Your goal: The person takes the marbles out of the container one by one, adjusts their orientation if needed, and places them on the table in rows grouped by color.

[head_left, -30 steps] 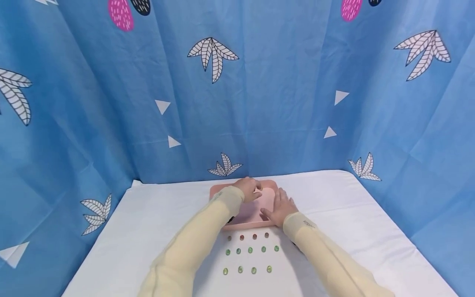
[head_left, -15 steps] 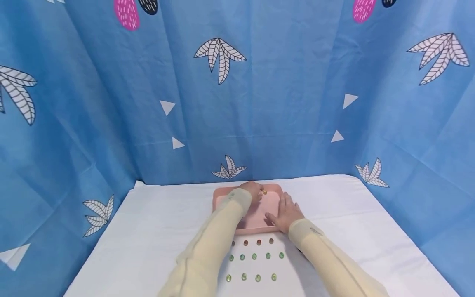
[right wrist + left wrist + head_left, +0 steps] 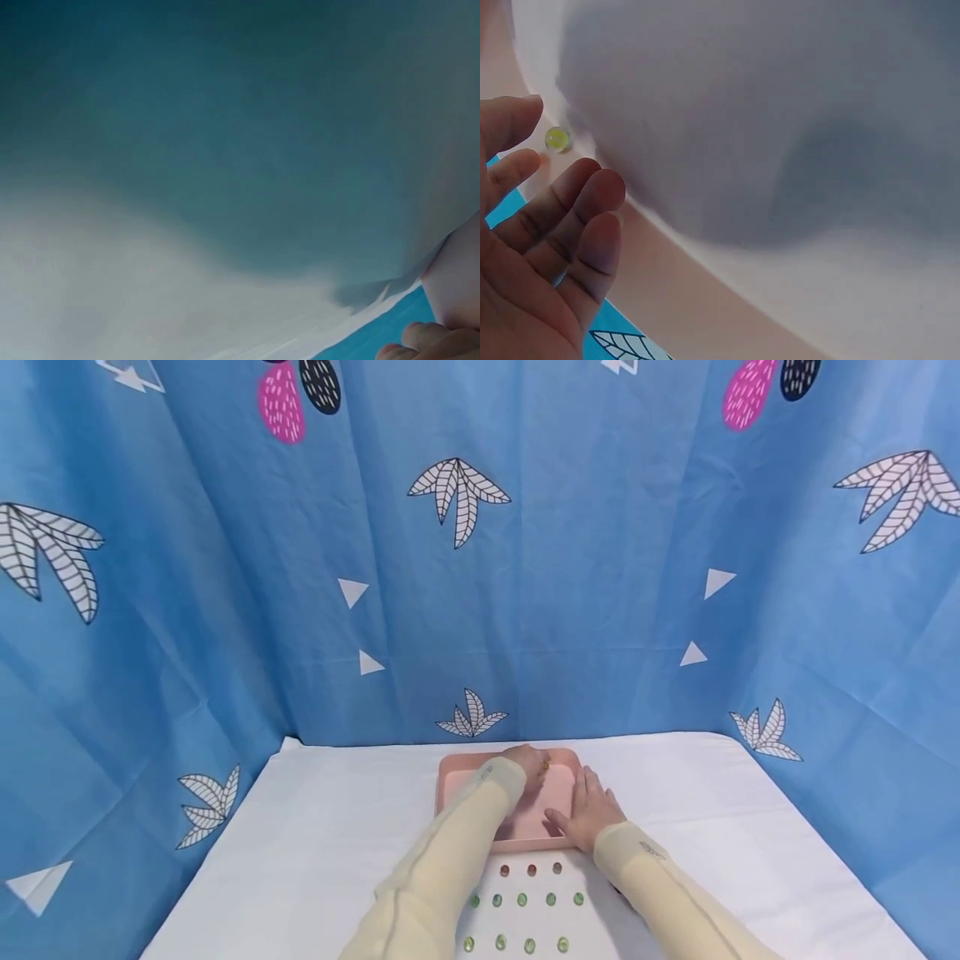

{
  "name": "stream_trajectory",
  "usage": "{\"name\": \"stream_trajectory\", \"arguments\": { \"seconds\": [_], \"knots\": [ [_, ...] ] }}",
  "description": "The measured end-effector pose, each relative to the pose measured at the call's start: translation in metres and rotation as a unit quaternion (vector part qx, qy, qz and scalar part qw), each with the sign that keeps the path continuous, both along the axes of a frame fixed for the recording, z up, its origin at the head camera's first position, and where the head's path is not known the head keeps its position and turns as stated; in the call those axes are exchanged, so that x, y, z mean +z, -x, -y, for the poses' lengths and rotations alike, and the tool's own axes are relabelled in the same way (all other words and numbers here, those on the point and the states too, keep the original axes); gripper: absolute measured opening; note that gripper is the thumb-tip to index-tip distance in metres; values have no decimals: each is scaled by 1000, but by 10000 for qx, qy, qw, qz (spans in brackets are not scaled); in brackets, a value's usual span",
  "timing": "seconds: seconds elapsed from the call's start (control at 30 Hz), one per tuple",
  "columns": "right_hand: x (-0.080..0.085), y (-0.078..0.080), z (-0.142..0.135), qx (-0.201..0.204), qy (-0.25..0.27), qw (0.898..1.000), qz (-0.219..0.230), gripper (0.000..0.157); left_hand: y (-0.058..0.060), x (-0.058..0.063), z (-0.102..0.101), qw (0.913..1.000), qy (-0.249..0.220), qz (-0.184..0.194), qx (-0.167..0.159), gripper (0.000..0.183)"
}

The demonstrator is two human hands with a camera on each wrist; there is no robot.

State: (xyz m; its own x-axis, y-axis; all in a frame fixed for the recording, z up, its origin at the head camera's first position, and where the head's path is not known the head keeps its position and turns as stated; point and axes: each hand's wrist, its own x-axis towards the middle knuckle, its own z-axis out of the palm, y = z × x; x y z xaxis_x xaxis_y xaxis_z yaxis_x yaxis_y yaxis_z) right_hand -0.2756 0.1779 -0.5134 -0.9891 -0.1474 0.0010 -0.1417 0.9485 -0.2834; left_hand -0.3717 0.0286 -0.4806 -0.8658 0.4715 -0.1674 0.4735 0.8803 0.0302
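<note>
My left hand [image 3: 527,764] reaches into the far right part of a shallow pink tray [image 3: 536,845]. A small yellow glass marble [image 3: 557,139] lies on the tray beside its fingertips. In the left wrist view the thumb and fingers are loosely spread, with the marble just past two tips and nothing gripped. My right hand [image 3: 590,814] rests over the tray's right side, fingers extended along the rim and thumb pointing inward. Only a few fingertips [image 3: 420,341] of it show in the right wrist view.
In front of the tray, rows of small glass marbles lie on the white-covered table [image 3: 337,843]: reddish-brown marbles [image 3: 532,869], green marbles [image 3: 522,900] and yellow-green marbles [image 3: 529,946]. My left sleeve [image 3: 457,860] hides part of the rows. A blue patterned curtain [image 3: 570,610] encloses the table.
My left hand has shifted slightly right within the tray, its fingertips now overlapping the marble in the head view. The right hand stays at the rim. The head view has tilted upward.
</note>
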Motion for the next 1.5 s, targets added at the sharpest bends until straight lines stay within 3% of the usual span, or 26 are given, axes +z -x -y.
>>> {"name": "stream_trajectory", "arguments": {
  "seconds": [0.27,0.5,0.83,1.27,1.5],
  "knots": [
    [-9,-9,-9,-119,53,9999,81,103,-11,-8,-10,9997,-114,216,41,32],
    [-11,-6,-9,-165,152,9997,113,104,-9,-6,-7,9994,94,320,-51,34],
    [-6,-2,-4,-174,116,9998,23,104,0,-17,-5,9995,-286,144,19,25],
    [1,1,-4,-110,125,9997,-166,103,0,-4,-12,9990,-237,243,307,28],
    [2,2,-1,-131,142,9998,5,102,2,-4,-15,9987,-163,284,387,19]
  ]
}}
